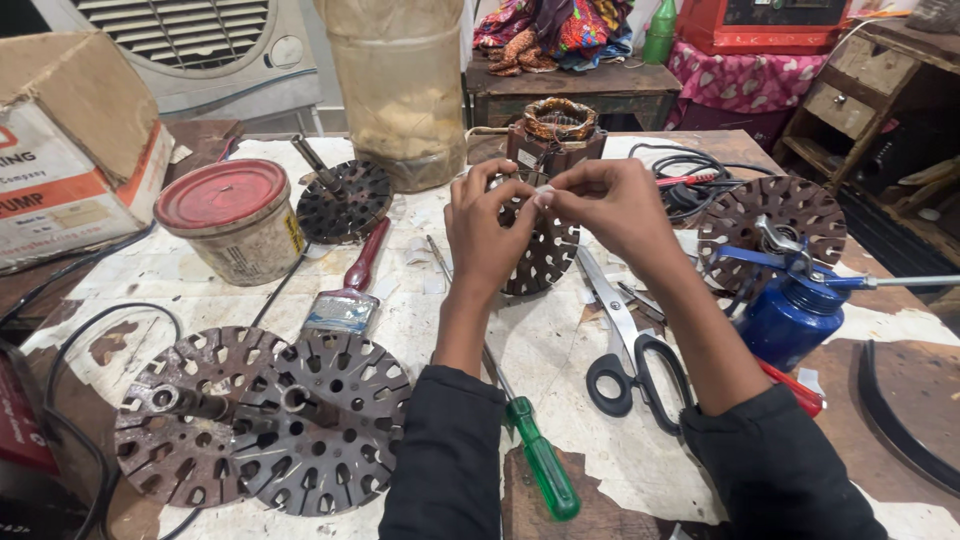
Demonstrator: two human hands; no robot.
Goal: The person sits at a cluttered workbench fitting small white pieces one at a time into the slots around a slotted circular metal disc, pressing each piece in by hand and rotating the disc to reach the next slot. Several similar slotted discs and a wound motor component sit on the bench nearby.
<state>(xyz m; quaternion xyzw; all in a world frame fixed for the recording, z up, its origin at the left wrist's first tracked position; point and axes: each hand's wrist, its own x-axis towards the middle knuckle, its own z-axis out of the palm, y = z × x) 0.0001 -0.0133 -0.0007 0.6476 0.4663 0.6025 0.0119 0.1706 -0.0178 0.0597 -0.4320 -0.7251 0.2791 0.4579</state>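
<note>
My left hand (487, 230) and my right hand (610, 205) meet above the table, fingertips pinching a small pale strip (543, 190) between them. Right under the hands lies a round perforated metal rotor disc (545, 255). Behind them stands a motor stator with copper windings (556, 125). Both forearms wear dark sleeves.
Black-handled scissors (630, 345), a green-handled screwdriver (540, 460) and a paintbrush (350, 295) lie on the table (560, 350) near my arms. Two rotor discs (265, 420) sit front left, another (345, 200) behind, one (775, 230) right. A red-lidded tin (230, 220), blue oil can (790, 315) and plastic jar (400, 90) stand around.
</note>
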